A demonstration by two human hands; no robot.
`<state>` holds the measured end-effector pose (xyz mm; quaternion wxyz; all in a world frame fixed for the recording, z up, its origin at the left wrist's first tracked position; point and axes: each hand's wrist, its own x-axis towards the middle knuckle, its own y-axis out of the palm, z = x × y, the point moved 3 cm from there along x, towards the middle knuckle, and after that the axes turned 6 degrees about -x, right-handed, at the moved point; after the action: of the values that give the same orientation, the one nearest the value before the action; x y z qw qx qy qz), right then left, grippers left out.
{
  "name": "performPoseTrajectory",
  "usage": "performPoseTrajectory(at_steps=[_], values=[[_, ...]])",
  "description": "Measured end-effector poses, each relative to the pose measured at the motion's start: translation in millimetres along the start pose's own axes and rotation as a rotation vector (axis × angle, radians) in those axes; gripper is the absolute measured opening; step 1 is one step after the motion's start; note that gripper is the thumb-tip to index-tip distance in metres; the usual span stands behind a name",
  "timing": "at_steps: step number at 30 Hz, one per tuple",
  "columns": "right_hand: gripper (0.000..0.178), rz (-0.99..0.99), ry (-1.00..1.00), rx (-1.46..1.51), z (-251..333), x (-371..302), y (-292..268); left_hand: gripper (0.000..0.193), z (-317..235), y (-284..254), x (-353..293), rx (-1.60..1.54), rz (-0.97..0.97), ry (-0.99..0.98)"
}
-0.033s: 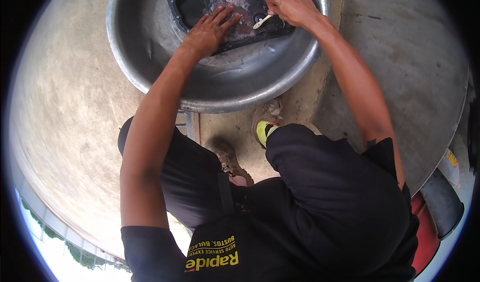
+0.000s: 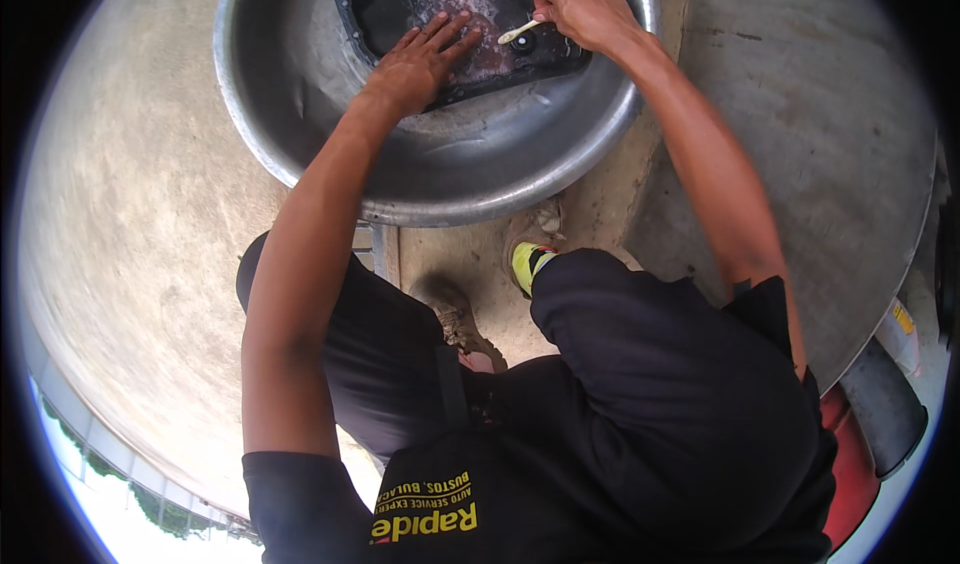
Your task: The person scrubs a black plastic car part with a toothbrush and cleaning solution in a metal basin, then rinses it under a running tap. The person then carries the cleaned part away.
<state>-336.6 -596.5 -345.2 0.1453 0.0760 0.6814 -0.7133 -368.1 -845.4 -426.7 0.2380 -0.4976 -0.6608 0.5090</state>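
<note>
My right hand (image 2: 585,9) is closed around the handle of a pale toothbrush (image 2: 519,32). The brush's head points left, over the inside of a black oil pan (image 2: 500,81) with a bolt-holed rim. Foamy, murky liquid (image 2: 480,6) lies in the pan. Reaching over the near rim, my left hand (image 2: 415,69) rests with its fingers spread on the pan's inside; its thumb is hard to see. A wide metal basin (image 2: 480,179) holds the pan, whose far edge is cut off by the top of the picture.
Concrete floor (image 2: 150,164) surrounds the basin, with a darker grey stretch (image 2: 800,114) to the right. My shoes (image 2: 460,319) and bent knees are close below the basin. A red and black object (image 2: 855,444) stands at the lower right.
The toothbrush head has shifted slightly left and away from me across the pan, uncovering a round fitting. My left hand stays in place.
</note>
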Motion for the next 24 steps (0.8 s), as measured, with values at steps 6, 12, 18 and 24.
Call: performPoseTrajectory(at_steps=[6,12,18,24], values=[[0.011,0.006,-0.048,0.038,-17.7,2.4,-4.1,0.075,1.5,9.3,9.2,-0.035,-0.003,-0.107],[0.016,0.058,-0.123,0.075,-8.5,0.1,3.0,0.072,-3.8,5.6,15.7,0.099,0.163,0.136],[0.021,0.016,0.009,0.042,-2.6,6.6,7.3,0.066,9.8,6.9,13.6,0.122,-0.106,-0.125],[0.019,-0.104,0.048,0.131,11.1,11.6,24.0,0.068,14.3,13.7,18.7,0.088,-0.167,-0.094]])
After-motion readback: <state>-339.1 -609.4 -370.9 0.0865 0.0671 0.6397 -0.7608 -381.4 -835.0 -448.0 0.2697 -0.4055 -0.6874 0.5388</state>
